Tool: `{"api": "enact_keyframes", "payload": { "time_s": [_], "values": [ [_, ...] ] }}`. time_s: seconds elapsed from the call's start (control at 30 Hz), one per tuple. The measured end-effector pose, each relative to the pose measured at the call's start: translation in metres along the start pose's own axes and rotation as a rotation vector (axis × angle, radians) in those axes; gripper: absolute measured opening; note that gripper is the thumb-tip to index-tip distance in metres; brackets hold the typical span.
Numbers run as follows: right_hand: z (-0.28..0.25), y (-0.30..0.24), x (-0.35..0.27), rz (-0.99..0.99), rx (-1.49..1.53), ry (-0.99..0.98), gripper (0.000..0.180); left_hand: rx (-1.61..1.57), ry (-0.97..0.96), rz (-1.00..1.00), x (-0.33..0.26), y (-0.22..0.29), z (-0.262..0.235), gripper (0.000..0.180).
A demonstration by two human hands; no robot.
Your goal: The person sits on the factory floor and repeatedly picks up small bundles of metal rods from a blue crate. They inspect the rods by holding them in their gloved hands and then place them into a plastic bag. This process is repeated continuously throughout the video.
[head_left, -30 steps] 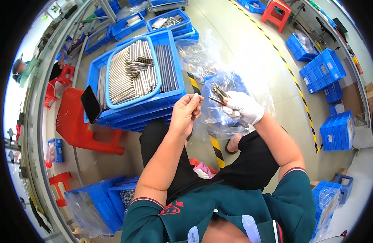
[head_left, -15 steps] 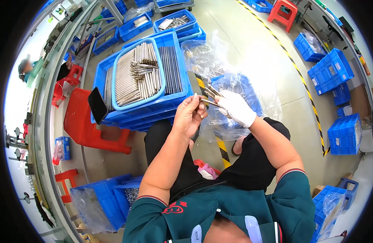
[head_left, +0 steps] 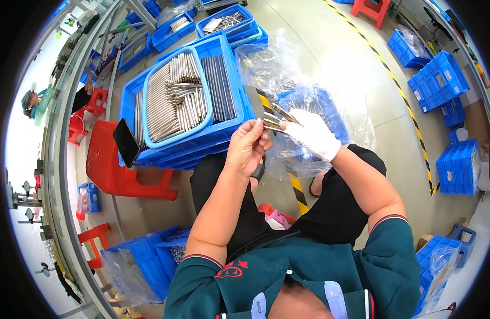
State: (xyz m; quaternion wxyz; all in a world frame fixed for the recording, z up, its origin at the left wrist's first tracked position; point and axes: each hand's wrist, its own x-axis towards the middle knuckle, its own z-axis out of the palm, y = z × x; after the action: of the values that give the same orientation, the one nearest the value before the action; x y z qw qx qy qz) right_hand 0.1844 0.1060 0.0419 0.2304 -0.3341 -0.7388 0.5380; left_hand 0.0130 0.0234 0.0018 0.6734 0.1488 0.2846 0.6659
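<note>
My bare left hand [head_left: 248, 149] is closed in a pinch on the end of a thin metal rod [head_left: 272, 128] in front of me. The other end of that rod reaches my right hand [head_left: 314, 137], which wears a white glove. Closed as well, the right hand holds a small bundle of metal rods [head_left: 280, 111] whose ends fan out past its fingers. Just left of my hands, a light blue tray [head_left: 212, 114] sits on a blue crate [head_left: 239, 119] and carries many similar silvery rods [head_left: 165, 101]. Darker rods [head_left: 218, 87] lie in the crate beside the tray.
Under my right hand is a blue bin [head_left: 335, 114] with clear plastic film [head_left: 362, 122] and metal parts. A black phone [head_left: 126, 142] leans at the crate's near left corner, above a red stool [head_left: 104, 165]. Blue crates [head_left: 439, 82] stand at the right beyond yellow-black floor tape [head_left: 404, 101].
The whole view has shifted slightly. Both hands stay close together, and the rod between them lies at a slightly different angle, with another rod end now showing beside it.
</note>
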Motion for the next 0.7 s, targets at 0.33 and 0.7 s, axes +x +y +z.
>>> {"api": "enact_keyframes", "payload": {
  "time_s": [0.33, 0.7],
  "values": [
    [-0.003, 0.001, -0.005, 0.068, 0.062, -0.009, 0.023, 0.317, 0.031, 0.041, -0.003, 0.005, 0.005, 0.014],
    [-0.014, -0.005, -0.011, -0.008, -0.071, 0.006, 0.025, 0.357, 0.105, 0.156, -0.003, 0.005, 0.010, 0.019]
  ]
}}
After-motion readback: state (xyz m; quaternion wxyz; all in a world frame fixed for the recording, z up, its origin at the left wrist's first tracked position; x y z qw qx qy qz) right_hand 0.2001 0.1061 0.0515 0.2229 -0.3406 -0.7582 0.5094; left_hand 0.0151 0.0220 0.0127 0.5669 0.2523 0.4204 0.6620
